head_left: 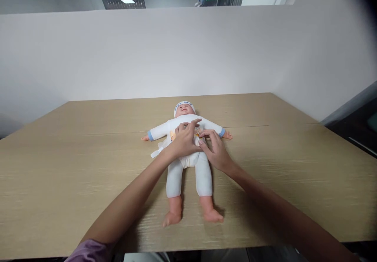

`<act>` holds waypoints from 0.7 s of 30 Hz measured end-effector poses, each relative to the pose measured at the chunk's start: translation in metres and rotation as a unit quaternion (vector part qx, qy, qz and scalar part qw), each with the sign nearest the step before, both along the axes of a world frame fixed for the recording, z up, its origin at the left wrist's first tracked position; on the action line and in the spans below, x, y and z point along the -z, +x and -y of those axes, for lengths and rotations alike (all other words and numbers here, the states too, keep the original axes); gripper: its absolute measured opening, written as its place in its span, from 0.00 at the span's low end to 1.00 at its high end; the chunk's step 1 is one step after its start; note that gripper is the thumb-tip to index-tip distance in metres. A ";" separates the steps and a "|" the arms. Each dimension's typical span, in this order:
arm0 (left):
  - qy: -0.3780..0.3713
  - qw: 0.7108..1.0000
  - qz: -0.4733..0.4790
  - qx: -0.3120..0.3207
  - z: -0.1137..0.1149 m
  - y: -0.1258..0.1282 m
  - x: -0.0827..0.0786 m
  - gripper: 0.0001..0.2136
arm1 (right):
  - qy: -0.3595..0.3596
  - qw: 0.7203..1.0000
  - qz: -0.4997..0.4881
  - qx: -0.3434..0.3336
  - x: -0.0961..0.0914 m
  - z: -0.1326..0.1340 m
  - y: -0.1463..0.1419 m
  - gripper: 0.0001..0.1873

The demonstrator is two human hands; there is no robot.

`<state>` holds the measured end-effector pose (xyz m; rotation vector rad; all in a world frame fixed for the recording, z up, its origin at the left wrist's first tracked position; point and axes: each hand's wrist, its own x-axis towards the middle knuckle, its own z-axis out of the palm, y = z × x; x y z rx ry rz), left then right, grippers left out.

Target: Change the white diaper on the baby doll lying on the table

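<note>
A baby doll (204, 175) in a white long-sleeved outfit with blue cuffs lies on its back, its head away from me and its bare feet toward me. Around its hips is a white diaper (188, 161) with an orange print on the front. A loose white side strip (156, 152) of the diaper sticks out at the left. My left hand (186, 140) rests across the diaper's front, fingers spread. At the diaper's right side, my right hand (217, 151) has thumb and fingers bent together on the diaper's edge, though the pinched part is mostly covered.
The doll lies on a wide wooden table (88, 175) with a thin seam across it. A pale wall (176, 54) rises behind the table's far edge. At the right stands a dark object (356, 120) beside the table.
</note>
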<state>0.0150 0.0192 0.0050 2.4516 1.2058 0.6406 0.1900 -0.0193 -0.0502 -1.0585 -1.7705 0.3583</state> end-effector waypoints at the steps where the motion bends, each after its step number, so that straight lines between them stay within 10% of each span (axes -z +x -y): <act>1: -0.013 1.000 0.022 0.016 0.000 -0.004 -0.002 0.44 | 0.004 1.000 -0.008 -0.006 0.002 0.002 0.000 0.09; 8: 0.009 0.980 0.200 0.007 0.009 -0.064 0.019 0.23 | 0.024 1.000 0.007 -0.018 0.015 0.000 0.007 0.22; 14: 0.030 0.979 0.133 -0.155 0.008 -0.126 0.057 0.15 | 0.053 0.993 0.101 -0.016 0.007 0.000 0.011 0.21; 21: 0.026 0.982 -0.031 -0.186 0.011 -0.139 0.053 0.11 | 0.080 0.990 0.113 0.021 -0.045 0.003 -0.020 0.13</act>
